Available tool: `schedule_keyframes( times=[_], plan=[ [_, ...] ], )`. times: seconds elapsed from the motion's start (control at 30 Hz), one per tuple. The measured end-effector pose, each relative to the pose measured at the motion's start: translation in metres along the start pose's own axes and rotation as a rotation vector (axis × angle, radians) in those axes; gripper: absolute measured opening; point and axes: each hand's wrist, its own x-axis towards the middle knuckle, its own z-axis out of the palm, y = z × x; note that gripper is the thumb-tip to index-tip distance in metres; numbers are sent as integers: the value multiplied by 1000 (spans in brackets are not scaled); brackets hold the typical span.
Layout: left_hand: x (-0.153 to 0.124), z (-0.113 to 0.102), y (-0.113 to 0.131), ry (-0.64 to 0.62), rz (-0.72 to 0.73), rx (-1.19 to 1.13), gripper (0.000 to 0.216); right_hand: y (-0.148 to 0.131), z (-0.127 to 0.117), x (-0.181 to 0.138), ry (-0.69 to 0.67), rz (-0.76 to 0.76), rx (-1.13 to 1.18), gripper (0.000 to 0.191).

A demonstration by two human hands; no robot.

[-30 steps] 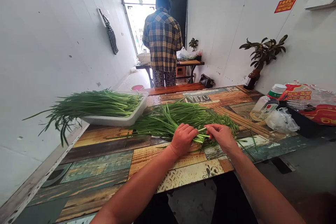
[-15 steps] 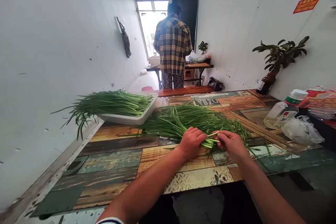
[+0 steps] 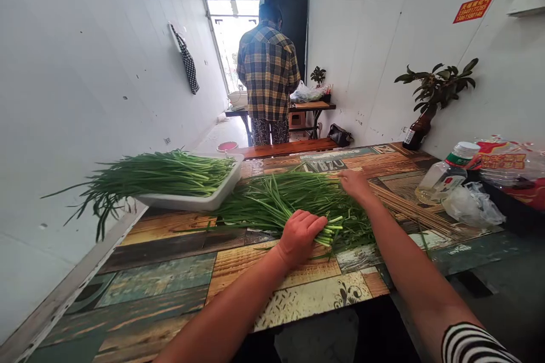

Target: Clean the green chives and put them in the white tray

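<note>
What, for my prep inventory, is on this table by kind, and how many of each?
Chive heaps: 2 (trayed heap; loose heap, its stem ends in the grip of the left hand)
White tray: 1
Bamboo skewer pile: 1
Bottles: 2 (clear plastic bottle; brown glass bottle holding a leafy sprig)
Crumpled clear bag: 1
Total: 7

The worktop carries a tray of greens at left and a loose heap of chives in the middle. Skewers, a bottle and a bag lie at right.
</note>
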Motion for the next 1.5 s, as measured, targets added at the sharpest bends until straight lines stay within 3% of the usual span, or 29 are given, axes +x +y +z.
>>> schedule_keyframes(
  times=[0.23, 0.53, 0.87, 1.07, 1.2, 1.33, 1.5],
  plan=[
    [5, -4, 2, 19, 30, 39, 21, 5, 29, 7, -114, -13, -21, 31],
    [6, -11, 3, -45, 97, 69, 20, 11, 17, -8, -171, -111, 100, 21],
    [-3, -3, -6, -60, -3, 15, 23, 24, 5, -10, -278, -205, 259, 12],
    [-10, 2, -11, 28, -107, 5, 29, 12, -21, -26, -371, -393, 776, 26],
    [-12, 4, -12, 92, -129, 20, 34, -21, -39, -46, -535, -430, 888, 20],
    [-9, 7, -13, 73, -151, -41, 37, -42, -33, -54, -667, -399, 1026, 15],
    [-6, 6, -11, 53, -234, -32, 27, -38, -19, -50, -764, -308, 1211, 28]
  ],
)
